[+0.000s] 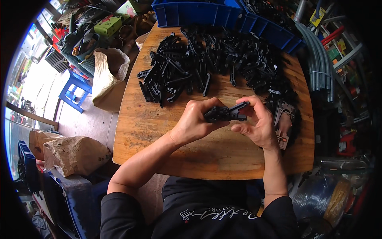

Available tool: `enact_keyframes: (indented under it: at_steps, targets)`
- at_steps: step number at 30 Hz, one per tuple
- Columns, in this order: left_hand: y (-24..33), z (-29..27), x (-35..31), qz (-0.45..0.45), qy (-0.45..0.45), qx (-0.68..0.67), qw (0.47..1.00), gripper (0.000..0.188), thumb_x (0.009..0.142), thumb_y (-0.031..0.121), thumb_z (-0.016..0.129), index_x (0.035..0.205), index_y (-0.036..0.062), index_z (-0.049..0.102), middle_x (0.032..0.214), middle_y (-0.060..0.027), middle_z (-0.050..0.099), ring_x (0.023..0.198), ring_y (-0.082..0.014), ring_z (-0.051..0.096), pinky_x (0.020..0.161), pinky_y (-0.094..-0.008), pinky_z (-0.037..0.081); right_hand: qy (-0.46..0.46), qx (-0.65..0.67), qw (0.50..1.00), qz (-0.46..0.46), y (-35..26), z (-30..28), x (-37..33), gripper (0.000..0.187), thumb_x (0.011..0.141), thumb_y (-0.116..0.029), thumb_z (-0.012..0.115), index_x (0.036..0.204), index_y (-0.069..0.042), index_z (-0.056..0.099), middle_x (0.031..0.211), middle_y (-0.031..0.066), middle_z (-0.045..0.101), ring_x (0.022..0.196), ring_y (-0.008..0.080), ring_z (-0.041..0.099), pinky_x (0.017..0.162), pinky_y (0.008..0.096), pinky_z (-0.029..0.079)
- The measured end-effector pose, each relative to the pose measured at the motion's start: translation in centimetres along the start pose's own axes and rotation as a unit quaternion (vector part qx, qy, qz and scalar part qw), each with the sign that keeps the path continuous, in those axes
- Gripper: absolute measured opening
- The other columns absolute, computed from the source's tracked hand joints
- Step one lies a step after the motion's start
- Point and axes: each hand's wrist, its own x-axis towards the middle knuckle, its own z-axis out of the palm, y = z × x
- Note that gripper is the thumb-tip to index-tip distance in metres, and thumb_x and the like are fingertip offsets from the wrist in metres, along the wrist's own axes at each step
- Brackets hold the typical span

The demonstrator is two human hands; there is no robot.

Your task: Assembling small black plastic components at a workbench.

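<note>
My left hand (195, 121) is closed round a black plastic part (223, 114) made of several slim pieces, held above the wooden table (191, 155). From the right, my right hand (258, 121) reaches to the part's far end. Its fingertips touch the upper piece, which sticks out at an angle, while the thumb stays apart below. Beyond my hands lies a wide heap of similar black plastic parts (175, 75). Beside my right wrist rests a flat brownish piece (284, 123) with black parts around it. My fingers hide some of the held part.
Blue plastic bins (197, 14) stand along the table's far edge. To the left are a paper sack (109, 79) and a blue stool (75, 91) on the floor. Grey tubing (318, 59) hangs at the right, above a clear coil (318, 199).
</note>
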Motion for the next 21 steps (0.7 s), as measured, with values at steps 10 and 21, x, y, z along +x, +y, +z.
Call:
enact_keyframes:
  at_steps: [10, 21]
  targets:
    - [-0.1, 0.3, -0.4, 0.043, -0.002, -0.003, 0.999, 0.028, 0.071, 0.008, 0.075, 0.093, -0.0002, 0.061, 0.076, -0.0114, 0.066, 0.070, -0.0136, 0.064, 0.064, -0.0283, 0.049, 0.013, -0.089, 0.994, -0.063, 0.3, -0.1, -0.2, 0.045, 0.072, -0.022, 0.078, 0.104, -0.001, 0.054, 0.094, 0.0045, 0.057, 0.084, 0.0122, 0.060, 0.075, 0.0242, 0.050]
    - [-0.3, -0.3, 0.5, -0.019, -0.041, -0.043, 0.998, 0.028, 0.072, 0.007, 0.073, 0.095, -0.0007, 0.059, 0.078, -0.0081, 0.065, 0.073, -0.0113, 0.061, 0.067, -0.0287, 0.048, 0.079, -0.013, 0.997, -0.019, 0.3, 0.9, -0.5, 0.044, 0.073, -0.010, 0.077, 0.111, -0.001, 0.057, 0.090, 0.0052, 0.059, 0.082, 0.0118, 0.060, 0.071, 0.0232, 0.052]
